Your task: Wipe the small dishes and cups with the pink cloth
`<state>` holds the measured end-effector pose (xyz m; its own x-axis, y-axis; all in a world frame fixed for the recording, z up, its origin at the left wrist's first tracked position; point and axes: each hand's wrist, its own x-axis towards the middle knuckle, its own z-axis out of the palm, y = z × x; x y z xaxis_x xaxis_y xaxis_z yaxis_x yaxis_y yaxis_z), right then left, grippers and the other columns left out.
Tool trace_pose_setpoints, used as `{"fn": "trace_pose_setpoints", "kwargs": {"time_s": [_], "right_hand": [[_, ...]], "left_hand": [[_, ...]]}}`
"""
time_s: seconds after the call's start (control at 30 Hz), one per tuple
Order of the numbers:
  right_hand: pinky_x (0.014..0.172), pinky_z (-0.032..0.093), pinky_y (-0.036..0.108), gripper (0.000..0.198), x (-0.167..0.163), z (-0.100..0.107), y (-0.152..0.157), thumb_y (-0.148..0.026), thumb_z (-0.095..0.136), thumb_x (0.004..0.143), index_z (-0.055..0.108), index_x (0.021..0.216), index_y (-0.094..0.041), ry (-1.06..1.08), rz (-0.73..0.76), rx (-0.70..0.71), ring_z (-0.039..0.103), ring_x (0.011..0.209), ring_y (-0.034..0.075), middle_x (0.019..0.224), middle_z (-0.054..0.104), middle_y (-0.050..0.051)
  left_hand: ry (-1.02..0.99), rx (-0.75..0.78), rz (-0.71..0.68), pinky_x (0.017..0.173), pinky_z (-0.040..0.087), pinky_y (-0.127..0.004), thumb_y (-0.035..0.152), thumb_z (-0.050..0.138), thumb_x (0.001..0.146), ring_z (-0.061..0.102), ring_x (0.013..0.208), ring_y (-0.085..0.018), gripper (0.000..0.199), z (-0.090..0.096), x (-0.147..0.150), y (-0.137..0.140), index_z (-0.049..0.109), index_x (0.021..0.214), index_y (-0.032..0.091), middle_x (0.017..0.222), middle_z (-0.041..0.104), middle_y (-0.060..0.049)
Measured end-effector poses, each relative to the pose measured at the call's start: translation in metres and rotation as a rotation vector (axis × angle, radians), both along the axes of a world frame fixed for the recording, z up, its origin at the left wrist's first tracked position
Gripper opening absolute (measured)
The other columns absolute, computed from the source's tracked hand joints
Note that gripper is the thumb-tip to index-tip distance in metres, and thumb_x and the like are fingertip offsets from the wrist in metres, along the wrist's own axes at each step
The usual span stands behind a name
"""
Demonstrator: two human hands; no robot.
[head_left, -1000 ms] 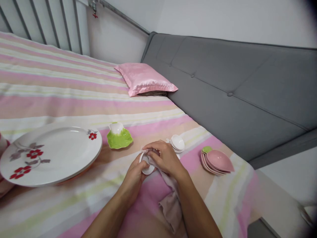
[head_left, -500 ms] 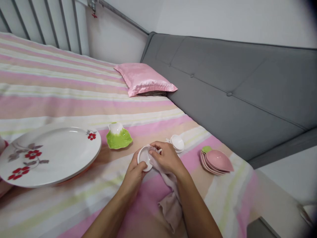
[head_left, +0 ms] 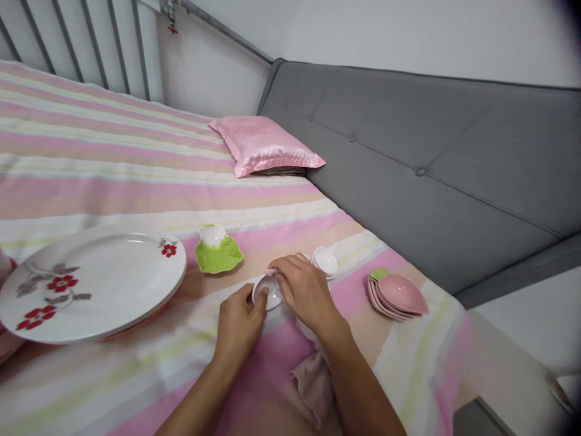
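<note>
Head view: left hand [head_left: 238, 324] is gripping a small white dish [head_left: 268, 292] by its near rim, fingers curled around the edge and thumb [head_left: 259, 301] pressing against the rim. Right hand [head_left: 303, 292] is lying over the far side of the dish, fingers [head_left: 284, 266] bent and closed on a beige cloth [head_left: 315, 378], pressing it against the dish. Loose end of the cloth is hanging down below the right wrist onto the striped bedsheet [head_left: 113, 175]. Dish is being held tilted, just above the sheet, between both sets of fingers. Just beyond the right fingers a stack of small white dishes [head_left: 325, 261] is sitting. Right of that hand, apart, a stack of pink leaf dishes [head_left: 398, 295]. Beyond the left fingers, near, a green leaf dish [head_left: 218, 249]; further left, a large floral plate [head_left: 91, 281].
</note>
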<state>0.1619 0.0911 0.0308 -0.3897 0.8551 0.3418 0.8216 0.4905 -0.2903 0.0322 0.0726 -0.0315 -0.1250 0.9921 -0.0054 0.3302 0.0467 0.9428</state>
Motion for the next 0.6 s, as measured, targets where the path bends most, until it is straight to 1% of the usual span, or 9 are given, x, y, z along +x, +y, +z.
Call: {"fn": "trace_pose_setpoints", "kwargs": {"time_s": [0.07,0.13,0.23,0.3,0.43,0.6], "right_hand": [[0.078,0.041,0.03,0.027,-0.002,0.001,-0.002,-0.007,0.046,0.082,0.061,0.098,-0.023,-0.014,0.015,0.007,0.053,0.093,0.019,0.094,0.065,0.003],[0.078,0.041,0.03,0.026,-0.002,0.002,-0.002,-0.008,0.045,0.082,0.061,0.098,-0.022,-0.004,0.017,0.017,0.053,0.092,0.019,0.094,0.065,0.004],[0.08,0.042,0.031,0.026,-0.002,0.002,-0.002,-0.009,0.046,0.083,0.061,0.098,-0.023,0.048,0.03,0.018,0.053,0.093,0.019,0.095,0.065,0.004],[0.081,0.042,0.031,0.026,-0.001,0.002,-0.001,-0.01,0.046,0.082,0.062,0.098,-0.023,0.093,0.033,0.012,0.053,0.093,0.019,0.096,0.065,0.003],[0.082,0.042,0.03,0.024,-0.001,0.001,0.001,-0.011,0.048,0.081,0.063,0.097,-0.023,0.173,0.004,0.006,0.055,0.092,0.018,0.095,0.066,0.003],[0.082,0.042,0.029,0.026,-0.001,-0.002,0.003,-0.011,0.05,0.08,0.064,0.097,-0.024,0.203,-0.014,-0.009,0.056,0.092,0.018,0.096,0.066,0.002]], "left_hand": [[-0.088,-0.031,-0.026,0.05,0.038,-0.025,0.042,0.054,0.075,0.06,0.049,-0.02,0.028,-0.001,0.0,-0.001,0.062,0.064,0.018,0.047,0.057,0.0],[-0.222,-0.05,-0.045,0.05,0.041,-0.026,0.045,0.056,0.074,0.063,0.053,-0.022,0.029,-0.004,0.002,0.0,0.063,0.069,0.017,0.053,0.061,-0.001],[-0.376,-0.028,-0.057,0.052,0.046,-0.026,0.048,0.06,0.071,0.066,0.062,-0.024,0.032,-0.012,0.004,0.003,0.066,0.078,0.016,0.067,0.066,-0.003],[-0.433,-0.013,-0.055,0.055,0.048,-0.027,0.048,0.061,0.071,0.066,0.065,-0.024,0.036,-0.016,0.006,0.004,0.067,0.085,0.016,0.072,0.067,-0.003],[-0.515,-0.036,-0.049,0.06,0.05,-0.029,0.047,0.062,0.072,0.065,0.06,-0.021,0.042,-0.017,0.007,0.005,0.067,0.097,0.014,0.076,0.067,-0.002],[-0.59,-0.053,-0.03,0.061,0.051,-0.028,0.045,0.064,0.071,0.065,0.058,-0.019,0.041,-0.01,0.009,0.003,0.068,0.095,0.012,0.073,0.067,-0.002]]}}
